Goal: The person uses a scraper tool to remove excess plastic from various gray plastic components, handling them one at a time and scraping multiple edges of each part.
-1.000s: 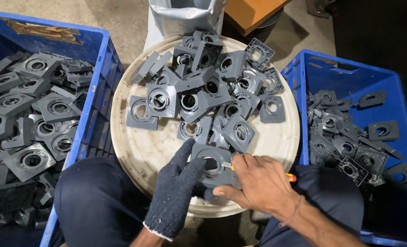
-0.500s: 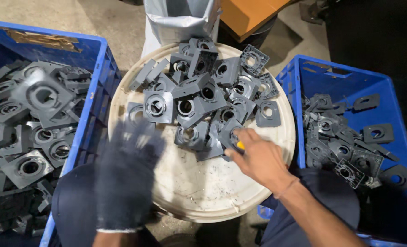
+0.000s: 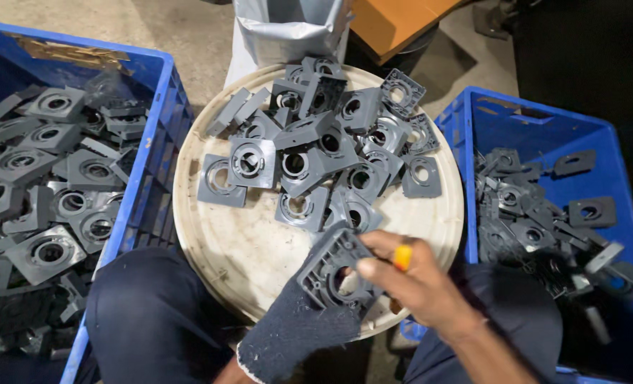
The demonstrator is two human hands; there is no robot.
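While the gloved left hand (image 3: 298, 331) props a grey square plate (image 3: 334, 269) from below at about six o'clock on the round tray (image 3: 238, 249), the bare right hand (image 3: 416, 284) comes in from four o'clock and presses its fingers (image 3: 384, 274) on the plate's near edge. The left hand's fingers are closed up under the plate, so it has hold of it; how tightly cannot be told, because the plate hides the fingertips. The right hand is partly curled, with a small orange and yellow tool (image 3: 402, 257) tucked between its fingers, and its fingertips touch the plate. The plate stands tilted, its ribbed face with the round hole turned toward the camera, just above the tray's near rim.

Beyond the hands, toward twelve o'clock, a heap of like plates (image 3: 316, 149) covers the far half of the tray, many overlapping. At nine o'clock a blue crate (image 3: 145, 185) stands against the tray, filled with more grey plates. At three o'clock a second blue crate (image 3: 537, 121) holds a thinner layer of them. A grey bag (image 3: 288, 28) stands at twelve o'clock, just past the tray's far rim. The person's dark trouser knees (image 3: 145, 313) lie at seven and five o'clock.
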